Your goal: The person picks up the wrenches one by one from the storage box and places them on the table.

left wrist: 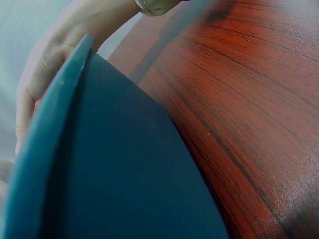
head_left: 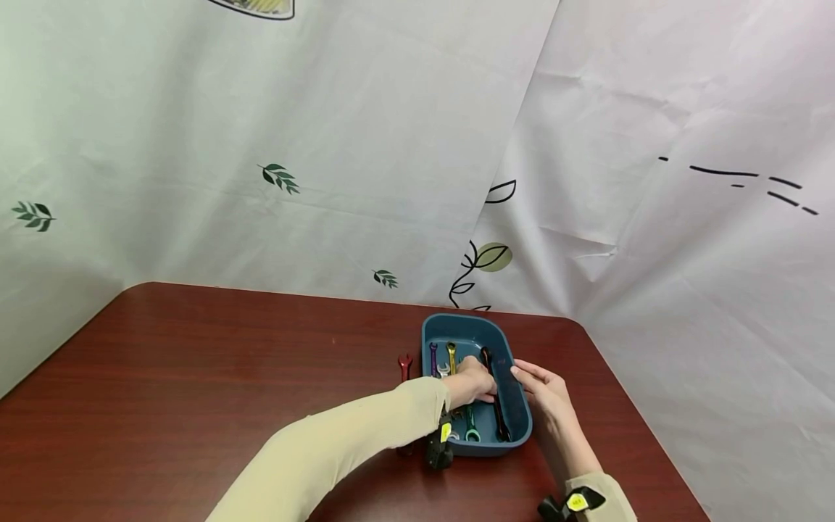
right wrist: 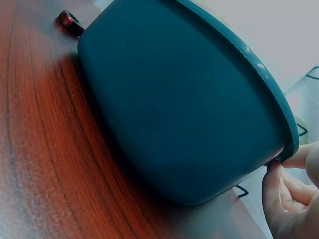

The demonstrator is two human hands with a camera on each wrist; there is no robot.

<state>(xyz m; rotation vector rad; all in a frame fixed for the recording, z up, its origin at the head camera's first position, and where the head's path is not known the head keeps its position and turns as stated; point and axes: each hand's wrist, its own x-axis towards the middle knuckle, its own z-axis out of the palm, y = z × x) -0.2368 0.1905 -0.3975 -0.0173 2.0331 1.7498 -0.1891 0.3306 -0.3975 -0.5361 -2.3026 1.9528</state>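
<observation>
A blue plastic bin [head_left: 466, 325] stands on the table, with several wrenches lying in it. My left hand [head_left: 475, 377] reaches down inside, its fingers curled low among the wrenches; I cannot tell whether it holds one. Around it show a purple wrench [head_left: 433, 357], a gold wrench [head_left: 451, 354], a silver wrench [head_left: 443, 370], a green wrench [head_left: 472, 426] and a long black wrench [head_left: 501, 420]. At the bin's right side, my right hand [head_left: 551, 399] pinches the rim between thumb and fingers. The left wrist view is mostly filled by the bin's outer wall [left wrist: 129, 149].
A red wrench [head_left: 405, 365] lies on the table just left of the bin, partly covered by the left sleeve [head_left: 352, 428]. The brown wooden table [head_left: 196, 377] extends far to the left. Behind it hangs a white printed cloth [head_left: 365, 145].
</observation>
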